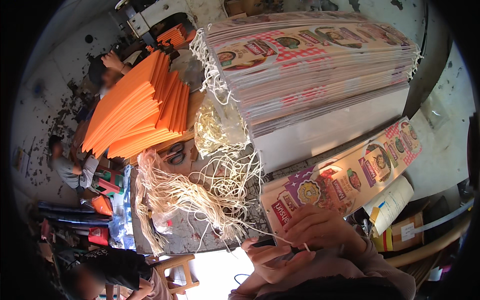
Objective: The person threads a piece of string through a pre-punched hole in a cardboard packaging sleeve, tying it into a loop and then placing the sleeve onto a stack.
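Observation:
A long printed food banner (345, 182), its surface glossy and its pictures showing dishes, lies slantwise at the table's front right edge. At its near left corner both my hands work close together on a thin white cord (275, 236). My left hand (275, 260) is closed, its curled fingers and thumb on the cord just below the corner. My right hand (320, 227) lies over the banner's end, fingertips pinched at the cord, a short end of which shows between the hands. The exact grip is partly hidden by my fingers.
A bundle of loose white cords (185, 200) lies on the worn table (187, 227). Behind are a tall stack of similar corded banners (320, 65), folded orange sheets (135, 107), scissors (176, 154) and a bag of gold-coloured pieces (212, 125). Other people sit at the left, near a chair (180, 277).

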Demonstrator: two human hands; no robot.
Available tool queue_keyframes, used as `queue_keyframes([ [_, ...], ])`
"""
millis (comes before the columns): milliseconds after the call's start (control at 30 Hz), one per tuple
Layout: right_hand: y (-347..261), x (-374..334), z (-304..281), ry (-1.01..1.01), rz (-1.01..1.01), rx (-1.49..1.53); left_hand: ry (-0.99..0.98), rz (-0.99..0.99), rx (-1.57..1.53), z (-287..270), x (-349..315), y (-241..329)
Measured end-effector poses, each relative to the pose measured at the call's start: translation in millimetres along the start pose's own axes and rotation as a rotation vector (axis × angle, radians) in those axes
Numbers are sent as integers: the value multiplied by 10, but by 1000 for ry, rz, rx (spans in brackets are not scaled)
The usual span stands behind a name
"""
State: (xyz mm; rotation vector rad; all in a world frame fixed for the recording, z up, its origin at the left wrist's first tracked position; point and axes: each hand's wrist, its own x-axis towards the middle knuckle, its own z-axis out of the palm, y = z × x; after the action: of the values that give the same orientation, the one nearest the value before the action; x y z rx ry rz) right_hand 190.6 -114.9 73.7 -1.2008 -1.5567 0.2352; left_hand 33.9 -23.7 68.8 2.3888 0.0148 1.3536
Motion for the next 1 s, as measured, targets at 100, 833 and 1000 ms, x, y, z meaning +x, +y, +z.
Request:
queue_keyframes([
  [100, 61, -117, -185, 3, 27, 482, 83, -101, -114, 4, -112, -121],
  [833, -74, -65, 176, -117, 339, -415, -269, -1252, -740, 32, -555, -444],
  [1000, -88, 13, 236, -172, 321, -503, -228, -1266, -786, 34, -565, -397],
])
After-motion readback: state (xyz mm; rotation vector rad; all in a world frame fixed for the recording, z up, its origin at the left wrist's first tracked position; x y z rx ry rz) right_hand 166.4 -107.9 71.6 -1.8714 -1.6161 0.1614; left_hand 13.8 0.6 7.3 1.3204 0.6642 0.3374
